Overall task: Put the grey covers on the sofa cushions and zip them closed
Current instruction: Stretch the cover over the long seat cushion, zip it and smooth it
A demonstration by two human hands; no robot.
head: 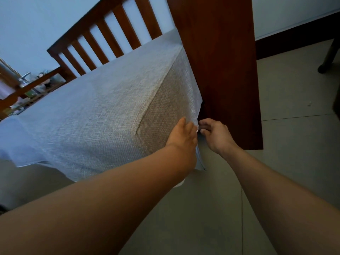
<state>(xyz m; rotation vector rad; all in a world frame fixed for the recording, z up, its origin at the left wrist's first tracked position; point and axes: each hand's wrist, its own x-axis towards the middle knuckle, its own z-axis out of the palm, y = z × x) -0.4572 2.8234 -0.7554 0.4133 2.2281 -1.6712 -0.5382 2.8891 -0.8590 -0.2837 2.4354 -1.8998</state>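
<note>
1. The left hand (181,134) lies flat on the grey cover (103,115) – fingers straight.
2. The right hand (214,134) pinches something small at the cover's edge.
3. The covered cushion (163,107) rests against the wooden sofa (217,57).

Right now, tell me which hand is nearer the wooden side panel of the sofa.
Right. The right hand pinches at the cover's edge just in front of the wooden side panel. The left hand rests on the grey cover, farther away.
</note>
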